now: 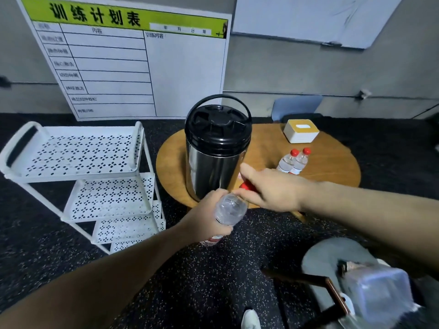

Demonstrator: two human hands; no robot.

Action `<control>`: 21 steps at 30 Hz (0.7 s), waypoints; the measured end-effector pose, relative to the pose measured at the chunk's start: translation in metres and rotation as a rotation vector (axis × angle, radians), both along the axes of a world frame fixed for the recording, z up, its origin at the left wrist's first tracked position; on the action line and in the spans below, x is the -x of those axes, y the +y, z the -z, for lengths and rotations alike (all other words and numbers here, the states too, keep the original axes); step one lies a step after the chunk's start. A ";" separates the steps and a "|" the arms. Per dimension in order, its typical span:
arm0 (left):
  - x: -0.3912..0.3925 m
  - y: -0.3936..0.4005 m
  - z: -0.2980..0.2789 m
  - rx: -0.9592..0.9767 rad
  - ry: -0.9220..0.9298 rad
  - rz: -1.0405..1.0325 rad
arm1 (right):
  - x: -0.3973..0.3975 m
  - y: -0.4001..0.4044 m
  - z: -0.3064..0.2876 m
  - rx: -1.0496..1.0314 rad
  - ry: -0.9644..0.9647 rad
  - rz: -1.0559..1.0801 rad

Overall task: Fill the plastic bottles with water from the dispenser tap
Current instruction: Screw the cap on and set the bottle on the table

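— What have you got in your hands?

— My left hand [209,214] grips a clear plastic bottle [229,210] round its body, just in front of the steel dispenser [215,160] at the near edge of the round wooden bench [332,167]. The bottle's mouth is hidden behind my right hand [270,188]. Its label is red and white near the base, too blurred to read.

— And the right hand?

— It reaches across to the dispenser's base, thumb raised and fingers curled over something red [247,185]. It is in the tap's place, but I cannot tell if it is the tap or a cap.

— Other bottles?

— Two capped bottles [293,161] with red caps stand touching each other on the bench, right of the dispenser. Their labels are red and white too, unreadable. Behind them sits a white box with a tan top [300,130].

— Any writing you can read?

— The board [142,62] against the wall has a green header reading 训练计划表, with 内容 and 训练内容 heading the columns below. The row labels are too blurred.

— What's on your left?

— A white perforated tiered rack [90,167] on the speckled floor [202,281].
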State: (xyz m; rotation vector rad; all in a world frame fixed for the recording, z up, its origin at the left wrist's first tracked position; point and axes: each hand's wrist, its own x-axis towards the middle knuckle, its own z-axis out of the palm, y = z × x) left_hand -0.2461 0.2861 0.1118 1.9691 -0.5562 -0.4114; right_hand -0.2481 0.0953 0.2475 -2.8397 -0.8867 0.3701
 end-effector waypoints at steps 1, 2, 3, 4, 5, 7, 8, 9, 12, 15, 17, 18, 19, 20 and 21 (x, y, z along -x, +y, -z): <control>0.000 -0.001 -0.001 0.001 -0.020 -0.038 | -0.001 0.002 0.001 -0.061 0.009 0.085; -0.002 -0.002 -0.004 -0.001 -0.030 -0.056 | -0.002 0.002 0.002 -0.103 0.010 0.155; -0.004 -0.003 -0.007 0.000 -0.019 -0.046 | -0.002 0.002 0.001 -0.119 -0.001 0.199; -0.007 -0.004 -0.013 0.008 0.015 -0.011 | -0.001 0.000 -0.002 -0.099 -0.025 0.203; -0.011 -0.004 -0.019 0.013 0.060 0.040 | 0.000 -0.002 -0.006 -0.033 -0.076 0.162; -0.020 -0.006 -0.031 -0.003 0.130 0.148 | -0.001 -0.009 -0.014 0.111 -0.280 -0.020; -0.025 -0.009 -0.035 -0.012 0.146 0.198 | -0.006 -0.015 -0.017 0.137 -0.405 -0.146; -0.028 -0.012 -0.039 -0.010 0.154 0.239 | -0.011 -0.022 -0.018 0.162 -0.482 -0.250; -0.036 -0.028 -0.039 0.014 0.154 0.264 | -0.027 -0.038 -0.017 0.224 -0.527 -0.342; -0.042 -0.050 -0.028 0.052 0.113 0.174 | -0.039 -0.049 -0.008 0.176 -0.583 -0.203; -0.044 -0.067 -0.019 0.085 0.092 0.060 | -0.046 -0.058 0.000 0.161 -0.623 0.016; -0.048 -0.078 -0.014 0.085 0.067 0.004 | -0.051 -0.063 0.005 0.171 -0.604 0.116; -0.052 -0.089 -0.008 0.067 0.035 -0.043 | -0.056 -0.070 0.009 0.185 -0.589 0.180; -0.059 -0.100 -0.002 0.037 0.005 -0.078 | -0.064 -0.077 0.014 0.197 -0.590 0.209; -0.065 -0.111 0.003 0.006 -0.025 -0.103 | -0.071 -0.085 0.019 0.214 -0.576 0.224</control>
